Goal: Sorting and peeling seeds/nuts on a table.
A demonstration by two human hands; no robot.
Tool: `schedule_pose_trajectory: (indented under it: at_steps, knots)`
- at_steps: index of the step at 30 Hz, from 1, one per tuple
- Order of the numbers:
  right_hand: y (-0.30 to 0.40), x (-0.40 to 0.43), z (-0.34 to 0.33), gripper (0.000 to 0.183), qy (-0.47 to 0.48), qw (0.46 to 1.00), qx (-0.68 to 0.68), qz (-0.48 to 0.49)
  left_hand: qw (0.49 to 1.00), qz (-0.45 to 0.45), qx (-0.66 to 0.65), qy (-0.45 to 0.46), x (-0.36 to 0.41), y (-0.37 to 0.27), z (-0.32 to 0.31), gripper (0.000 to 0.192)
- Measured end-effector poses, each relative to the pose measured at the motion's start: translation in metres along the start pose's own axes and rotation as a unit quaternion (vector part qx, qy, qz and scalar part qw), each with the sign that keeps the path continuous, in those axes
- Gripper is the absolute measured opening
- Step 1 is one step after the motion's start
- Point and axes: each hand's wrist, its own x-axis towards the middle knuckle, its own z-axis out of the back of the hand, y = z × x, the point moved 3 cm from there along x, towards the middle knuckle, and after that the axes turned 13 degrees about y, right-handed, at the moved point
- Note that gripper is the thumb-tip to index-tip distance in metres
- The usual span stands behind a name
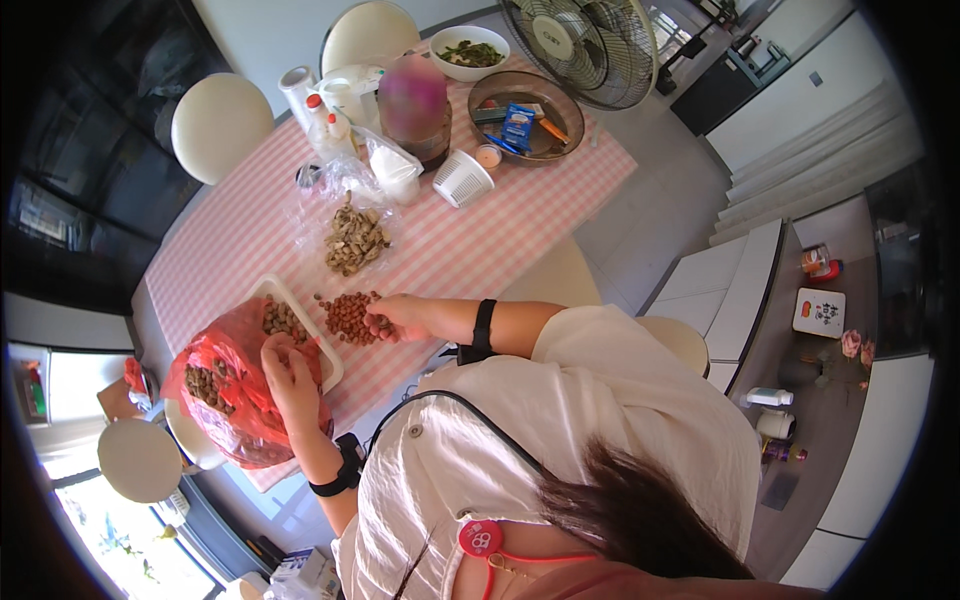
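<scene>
My left hand (pixel 289 379) rests at the mouth of a red plastic bag (pixel 247 405), its fingers bent over what look like unshelled peanuts (pixel 283 319). More of them (pixel 210 388) show in the bag, which covers part of a white tray (pixel 330 358). Whether those fingertips pinch anything is hidden. My right hand (pixel 401 316) is at the edge of a pile of shelled reddish peanuts (pixel 349 315), fingers curled. Something small and brownish shows by its fingertips, but I cannot tell whether it is held. Beyond lies a heap of peanut shells (pixel 356 238) on clear plastic film (pixel 304 225).
A pink checked tablecloth (pixel 480 247) covers the table. Farther back are a tipped white plastic cup (pixel 463 180), a brown glass bowl with packets (pixel 574 124), a white bowl of greens (pixel 450 66) and a red-capped bottle (pixel 322 135). An electric fan (pixel 577 45) stands beyond.
</scene>
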Motion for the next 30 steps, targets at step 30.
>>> schedule_pose_trajectory:
  at_steps: [30]
  knots:
    - [0.034, -0.009, -0.008, 0.016, 0.003, 1.0, -0.017, 0.009, 0.944, 0.201, 0.205, -0.16, -0.037, 0.097, 0.136, 0.024]
